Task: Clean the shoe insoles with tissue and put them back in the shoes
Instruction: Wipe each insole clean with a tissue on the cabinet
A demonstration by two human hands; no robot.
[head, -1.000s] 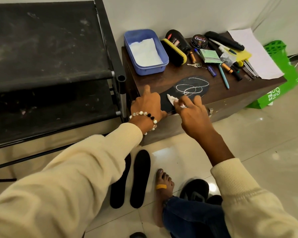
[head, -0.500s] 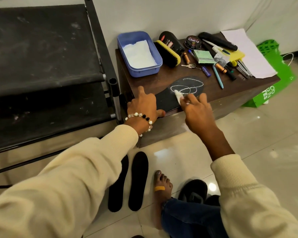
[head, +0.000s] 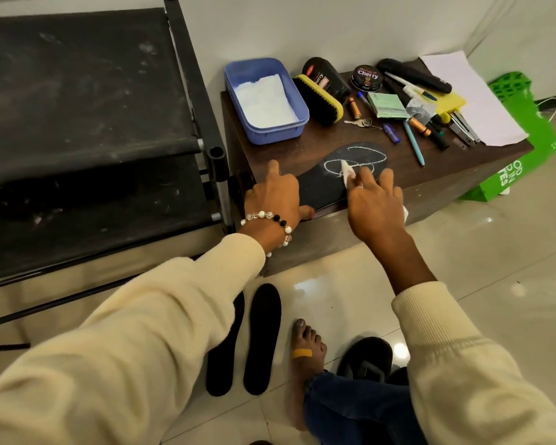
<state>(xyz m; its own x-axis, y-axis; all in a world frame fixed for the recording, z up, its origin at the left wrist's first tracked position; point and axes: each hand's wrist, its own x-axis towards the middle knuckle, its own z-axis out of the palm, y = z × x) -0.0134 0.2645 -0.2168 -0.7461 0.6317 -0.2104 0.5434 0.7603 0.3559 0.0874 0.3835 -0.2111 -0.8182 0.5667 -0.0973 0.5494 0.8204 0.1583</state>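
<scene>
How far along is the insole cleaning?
Early to midway, I think. In hand: the left hand steadies a black insole with white chalk loops on the brown wooden cabinet, while the right hand wipes it with white tissue. Loops remain. Two black insoles on the floor are still outside any shoes.

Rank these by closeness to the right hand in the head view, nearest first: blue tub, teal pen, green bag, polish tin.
From the right hand:
1. Teal pen, just beyond it to the right.
2. Blue tub, back left on the cabinet.
3. Polish tin, at the back near the wall; close to the tub's rank.
4. Green bag, on the floor, far right.
</scene>
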